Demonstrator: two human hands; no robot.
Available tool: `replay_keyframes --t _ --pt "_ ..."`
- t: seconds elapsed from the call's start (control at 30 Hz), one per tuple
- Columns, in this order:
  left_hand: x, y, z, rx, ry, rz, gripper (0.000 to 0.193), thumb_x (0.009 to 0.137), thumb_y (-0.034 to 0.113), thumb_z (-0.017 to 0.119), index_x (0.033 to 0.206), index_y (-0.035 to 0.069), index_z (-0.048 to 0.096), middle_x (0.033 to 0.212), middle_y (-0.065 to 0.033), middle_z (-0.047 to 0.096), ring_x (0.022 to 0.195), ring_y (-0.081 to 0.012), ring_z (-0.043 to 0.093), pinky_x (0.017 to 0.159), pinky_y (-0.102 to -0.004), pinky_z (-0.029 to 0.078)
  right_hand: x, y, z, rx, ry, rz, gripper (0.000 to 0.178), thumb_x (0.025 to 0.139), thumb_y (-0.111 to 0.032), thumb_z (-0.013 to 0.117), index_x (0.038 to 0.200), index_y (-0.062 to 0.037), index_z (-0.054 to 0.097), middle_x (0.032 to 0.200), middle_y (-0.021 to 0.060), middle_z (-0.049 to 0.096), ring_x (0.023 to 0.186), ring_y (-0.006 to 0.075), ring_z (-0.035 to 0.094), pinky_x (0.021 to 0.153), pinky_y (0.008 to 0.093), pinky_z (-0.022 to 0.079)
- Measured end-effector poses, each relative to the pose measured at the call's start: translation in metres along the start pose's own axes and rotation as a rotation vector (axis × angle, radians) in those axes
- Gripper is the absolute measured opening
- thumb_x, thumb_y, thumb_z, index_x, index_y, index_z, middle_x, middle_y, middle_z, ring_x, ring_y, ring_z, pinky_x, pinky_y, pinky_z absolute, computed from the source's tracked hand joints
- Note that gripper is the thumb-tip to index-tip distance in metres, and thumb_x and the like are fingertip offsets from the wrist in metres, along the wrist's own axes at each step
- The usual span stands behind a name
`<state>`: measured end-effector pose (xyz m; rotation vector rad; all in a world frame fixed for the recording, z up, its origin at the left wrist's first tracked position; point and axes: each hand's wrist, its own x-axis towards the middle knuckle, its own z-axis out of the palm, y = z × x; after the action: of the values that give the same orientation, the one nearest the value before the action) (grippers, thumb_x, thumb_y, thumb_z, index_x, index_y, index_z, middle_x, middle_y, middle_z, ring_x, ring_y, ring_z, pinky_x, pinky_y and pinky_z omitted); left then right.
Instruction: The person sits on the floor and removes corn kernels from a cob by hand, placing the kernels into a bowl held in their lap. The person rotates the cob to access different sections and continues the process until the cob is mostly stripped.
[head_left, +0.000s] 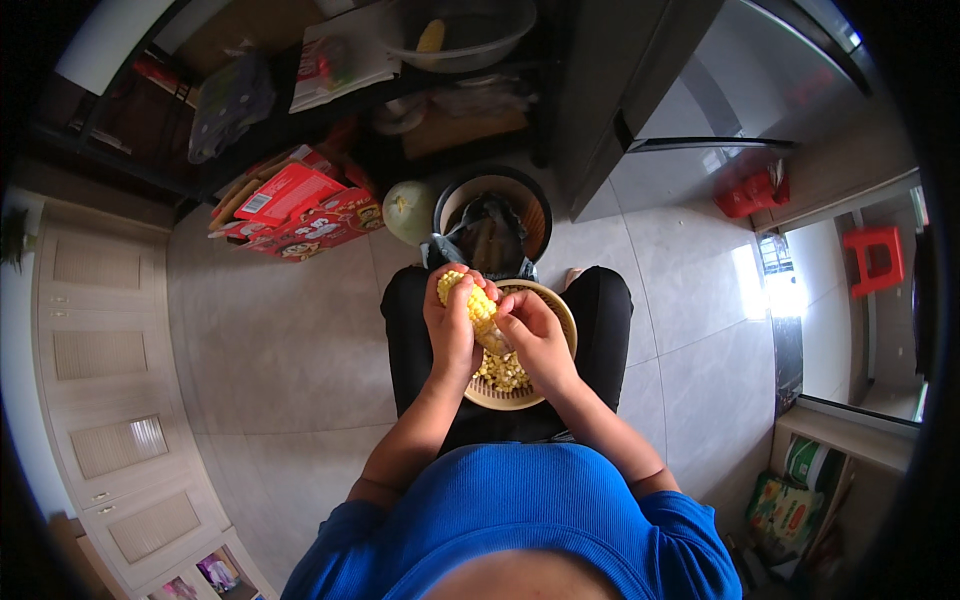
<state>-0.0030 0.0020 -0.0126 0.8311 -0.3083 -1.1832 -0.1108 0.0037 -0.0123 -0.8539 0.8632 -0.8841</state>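
Note:
A yellow corn cob (470, 304) is held up in front of me, kernels on its upper part and a stripped, paler stretch at its lower end. My left hand (452, 325) wraps around the cob from the left. The fingers of my right hand (530, 335) are bent and pressed against the cob's lower right side. Beneath both hands, a tan slatted basket (520, 402) rests between my knees. Loose corn kernels (503, 373) lie inside it, partly hidden by my hands.
Just beyond the basket stands a bin (540, 205) with a dark bag. A pale green melon (409, 212) and a red carton (305, 215) sit to its left. On the shelf, a clear plastic bowl (480, 55) holds another cob. Cabinets (110, 370) line the left; a red stool (874, 260) stands far right.

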Motion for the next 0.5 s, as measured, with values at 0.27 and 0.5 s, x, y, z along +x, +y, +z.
replay_keyframes --t 0.27,0.5 --pt "0.0017 -0.0008 -0.0022 0.039 0.021 -0.011 0.011 0.085 0.005 0.05 0.096 0.003 0.047 0.078 -0.0084 0.051 0.068 -0.0186 0.055 0.064 -0.0322 0.049 -0.0005 -0.0036 -0.0033 -0.144 -0.005 0.035 0.008 0.086 -0.004 0.055 0.092 -0.0025 0.049 0.083 -0.0015 0.052 0.073 0.0036 0.05 0.063 0.0166 0.041" --pt "0.0059 0.0005 -0.0014 -0.056 0.053 -0.13 0.012 0.085 0.007 0.052 0.095 0.003 0.048 0.077 -0.0086 0.052 0.067 -0.02 0.056 0.064 -0.0329 0.049 -0.0082 0.0028 -0.0074 -0.202 0.006 -0.181 0.018 0.082 -0.005 0.06 0.095 0.0012 0.051 0.09 0.0059 0.056 0.085 0.0115 0.056 0.077 0.0248 0.046"
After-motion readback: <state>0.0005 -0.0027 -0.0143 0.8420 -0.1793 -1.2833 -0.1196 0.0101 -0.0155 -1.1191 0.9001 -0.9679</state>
